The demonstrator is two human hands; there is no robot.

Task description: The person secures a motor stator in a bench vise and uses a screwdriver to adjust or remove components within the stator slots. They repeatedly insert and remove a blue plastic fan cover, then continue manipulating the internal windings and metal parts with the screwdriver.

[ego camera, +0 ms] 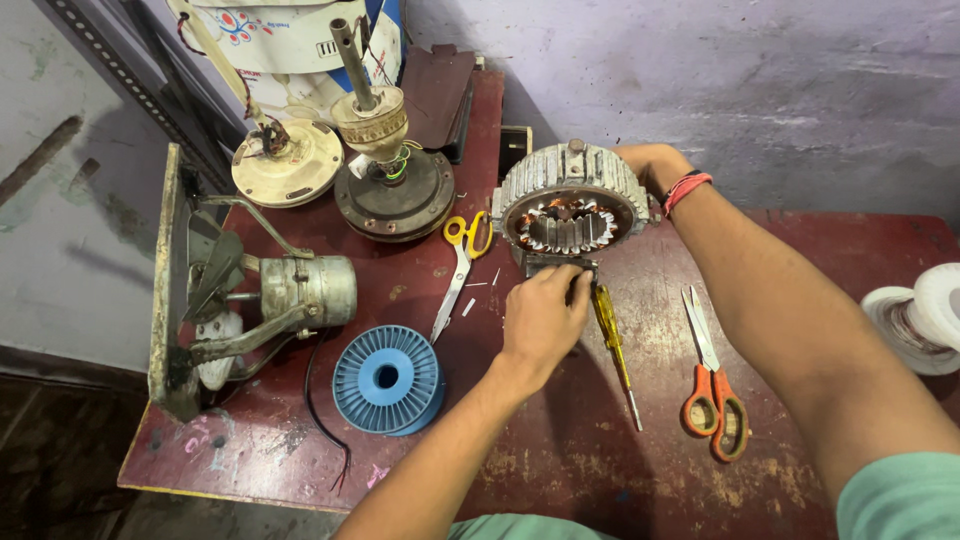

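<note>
Gripping the motor stator, our right hand wraps its rear rim. Our left hand pinches its lower edge. Its bore axis faces us.

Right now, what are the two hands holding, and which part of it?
Both are on the round finned motor housing. The right hand grips its back upper rim. The left hand pinches at its front bottom edge; whether those fingers hold anything small cannot be told.

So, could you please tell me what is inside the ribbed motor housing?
Inside the motor housing: a slotted stator core with copper windings. Its depth is hidden.
</note>
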